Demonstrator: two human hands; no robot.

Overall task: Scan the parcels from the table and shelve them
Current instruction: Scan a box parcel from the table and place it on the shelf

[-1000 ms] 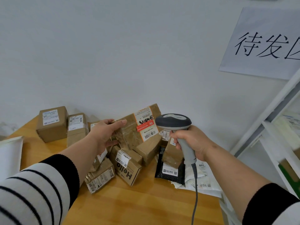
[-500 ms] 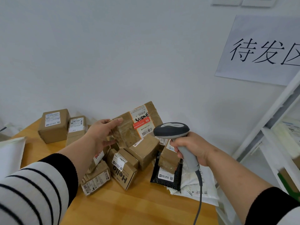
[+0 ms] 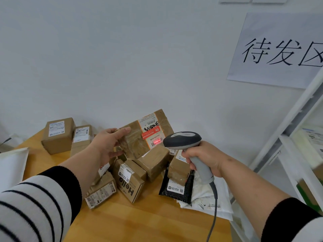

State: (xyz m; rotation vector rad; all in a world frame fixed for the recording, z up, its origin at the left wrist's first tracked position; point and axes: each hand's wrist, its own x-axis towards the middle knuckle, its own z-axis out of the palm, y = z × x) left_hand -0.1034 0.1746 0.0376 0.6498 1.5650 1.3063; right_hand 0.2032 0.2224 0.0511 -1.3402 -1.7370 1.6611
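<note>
My left hand grips a taped brown parcel by its left end and holds it tilted above the pile. Its white and red label faces me. My right hand grips the handle of a grey barcode scanner, whose head points at the label. A red scan line glows on the label's barcode. Several more brown parcels lie heaped on the wooden table under my hands.
Two boxes stand at the table's back left, a white mailer at the left edge. A black bag and white bags lie at the right. A white shelf rack with parcels stands to the right. The scanner cable hangs down.
The scanner head has come closer to the held parcel's label, and a red scan line now shows on the barcode. The parcel stays in my left hand.
</note>
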